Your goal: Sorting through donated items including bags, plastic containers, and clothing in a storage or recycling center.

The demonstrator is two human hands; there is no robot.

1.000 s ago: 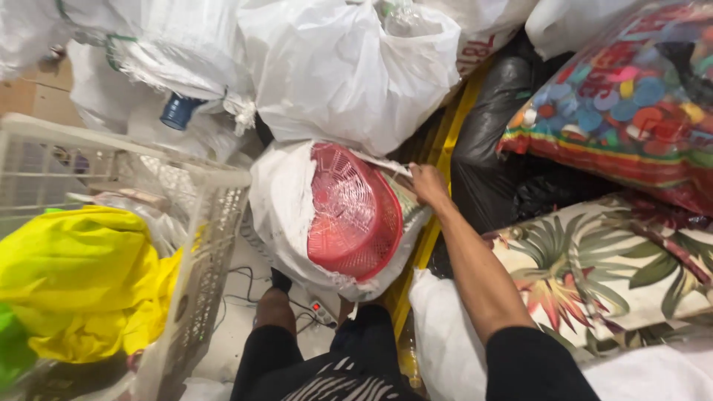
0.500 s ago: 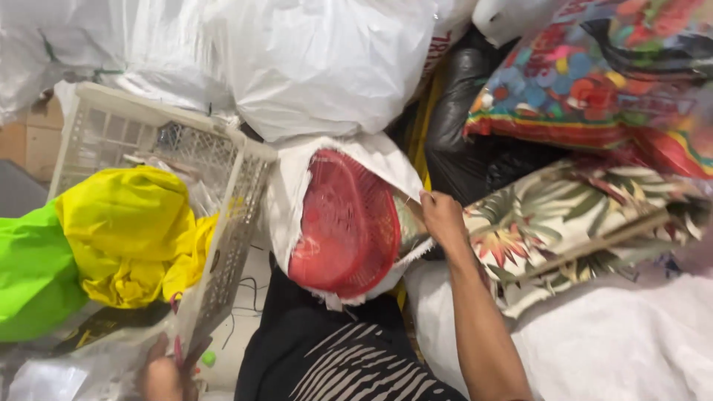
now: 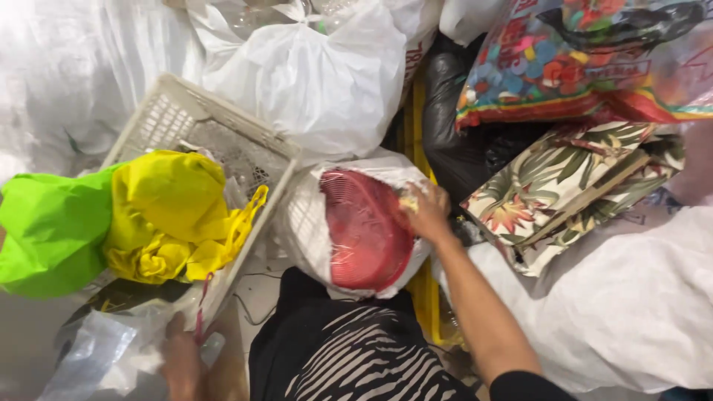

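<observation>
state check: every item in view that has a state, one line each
right hand: gripping the rim of the white bag
left hand: low by the basket corner, grip unclear
white bag: mouth open, red item showing
red ribbed plastic item: tilted, partly inside the bag
white basket: tipped, stuffed
yellow bag: crumpled in basket
large white bag: knotted shut

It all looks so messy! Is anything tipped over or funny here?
Yes. The white laundry basket leans tilted instead of standing flat, with yellow bags and a green bag spilling over its rim. The right hand grips a white bag holding a red basket.
</observation>
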